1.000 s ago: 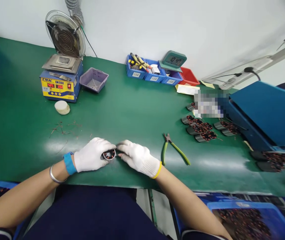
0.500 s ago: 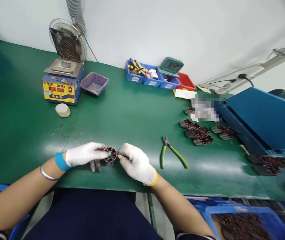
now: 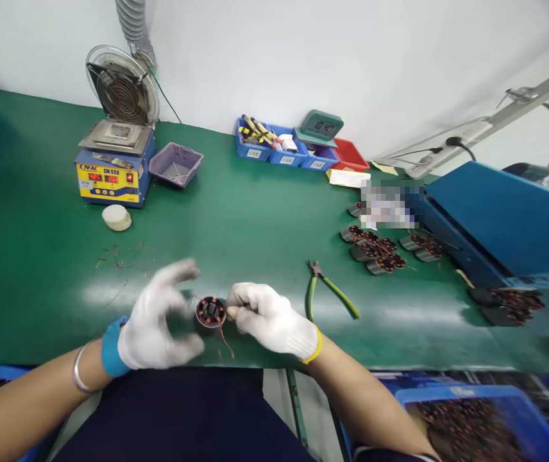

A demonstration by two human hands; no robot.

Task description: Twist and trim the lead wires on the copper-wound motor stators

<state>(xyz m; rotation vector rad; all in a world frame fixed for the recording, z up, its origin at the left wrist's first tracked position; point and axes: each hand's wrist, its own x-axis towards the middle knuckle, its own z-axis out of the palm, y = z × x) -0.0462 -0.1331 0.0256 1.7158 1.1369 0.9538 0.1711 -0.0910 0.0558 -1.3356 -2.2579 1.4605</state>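
A motor stator (image 3: 210, 312) with copper windings round a dark core is near the table's front edge, its open end facing up. A thin copper wire (image 3: 227, 344) trails from it toward the front. My right hand (image 3: 260, 317), in a white glove with a yellow cuff, is closed in a pinch against the stator's right side, on what looks like a wire of it; the fingertips partly hide it. To the left, my left hand (image 3: 161, 321), gloved and somewhat blurred, is open, thumb and fingers spread apart from the stator. Green-handled cutters (image 3: 329, 289) lie opened to the right.
More stators (image 3: 375, 250) stand at the right, beside a blue machine (image 3: 510, 218). A solder pot (image 3: 111, 173), a purple tray (image 3: 176, 165) and a round whitish block (image 3: 117, 217) are at left. Wire scraps (image 3: 118, 260) lie before them. Blue bins (image 3: 284, 154) line the wall.
My left hand has let go of the stator, drawn back to the left and spread its fingers. My right hand keeps its pinch at the stator's right side. The view has shifted slightly.
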